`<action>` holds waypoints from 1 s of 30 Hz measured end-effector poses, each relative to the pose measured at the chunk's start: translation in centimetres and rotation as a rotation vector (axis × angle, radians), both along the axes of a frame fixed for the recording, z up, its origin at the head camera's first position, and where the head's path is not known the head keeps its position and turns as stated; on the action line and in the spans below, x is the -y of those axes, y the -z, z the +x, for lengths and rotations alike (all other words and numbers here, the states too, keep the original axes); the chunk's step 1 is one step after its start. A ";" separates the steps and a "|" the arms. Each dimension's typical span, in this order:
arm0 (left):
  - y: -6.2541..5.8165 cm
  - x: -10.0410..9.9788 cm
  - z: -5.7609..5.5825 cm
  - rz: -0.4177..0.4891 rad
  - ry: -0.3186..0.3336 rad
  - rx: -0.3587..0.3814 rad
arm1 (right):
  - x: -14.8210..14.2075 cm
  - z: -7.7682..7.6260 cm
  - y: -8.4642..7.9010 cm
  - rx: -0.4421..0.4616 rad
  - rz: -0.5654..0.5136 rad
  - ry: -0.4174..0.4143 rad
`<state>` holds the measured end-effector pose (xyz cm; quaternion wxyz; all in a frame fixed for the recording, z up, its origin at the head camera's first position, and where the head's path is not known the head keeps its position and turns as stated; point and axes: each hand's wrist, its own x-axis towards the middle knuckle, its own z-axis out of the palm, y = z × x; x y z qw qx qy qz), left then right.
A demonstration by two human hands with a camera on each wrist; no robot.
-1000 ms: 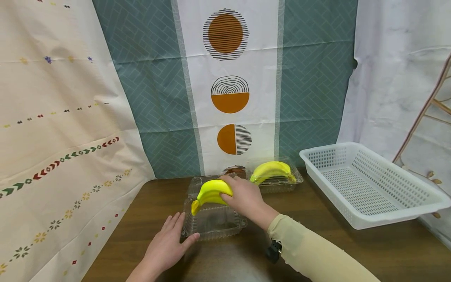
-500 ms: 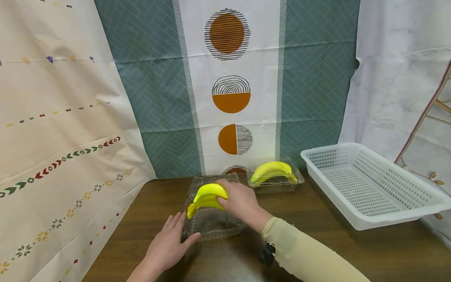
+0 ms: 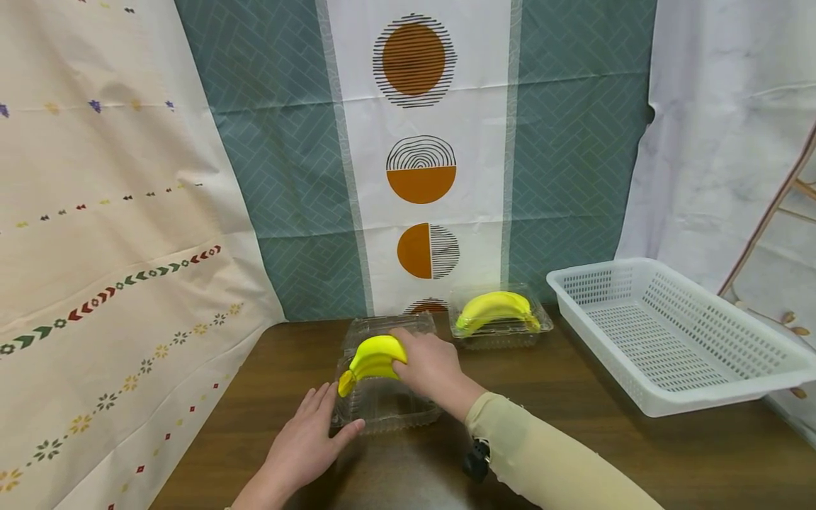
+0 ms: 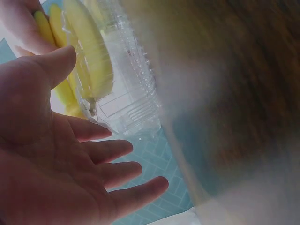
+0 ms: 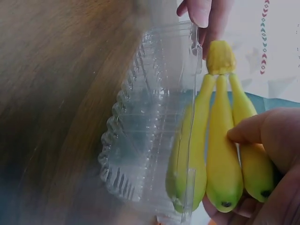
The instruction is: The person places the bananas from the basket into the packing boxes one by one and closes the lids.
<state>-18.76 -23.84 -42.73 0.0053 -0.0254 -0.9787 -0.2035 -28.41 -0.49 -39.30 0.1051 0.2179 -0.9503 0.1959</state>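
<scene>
In the head view my right hand point(image 3: 433, 365) grips a yellow bunch of bananas point(image 3: 376, 355) over an opened clear plastic clamshell box point(image 3: 395, 423). The stem end points left, toward my left hand point(image 3: 302, 443). In the right wrist view the thumb lies across the bananas point(image 5: 224, 154), whose lower side sits at the rim of the box point(image 5: 136, 117). My left hand, its fingers extended, rests at the left front corner of the box. The left wrist view shows its palm and spread fingers point(image 4: 115, 152) right beside the plastic wall. The lid stands folded back behind.
Behind and to the right, a second clear box point(image 3: 503, 341) holds another bunch of bananas point(image 3: 494, 309). A white perforated basket point(image 3: 663, 402) stands at the right. Patterned cloths point(image 3: 290, 177) hang behind and along both sides of the brown wooden table point(image 3: 510, 453).
My right hand has brought the bananas slightly left and lower over the box. The left hand has stayed at the corner. The view has shifted slightly.
</scene>
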 end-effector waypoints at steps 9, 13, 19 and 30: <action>-0.1 0.0 0.0 0.007 -0.007 0.014 | 1.0 -0.2 0.5 0.053 0.038 0.024; -0.1 0.0 0.0 0.009 -0.009 0.016 | 1.2 -0.2 1.1 0.075 0.040 0.027; -0.2 -0.1 0.0 0.013 -0.015 0.015 | 1.4 -0.3 2.0 0.080 0.040 0.030; 0.0 -0.1 -0.1 0.010 -0.016 0.013 | 1.0 0.0 3.3 0.010 0.004 -0.001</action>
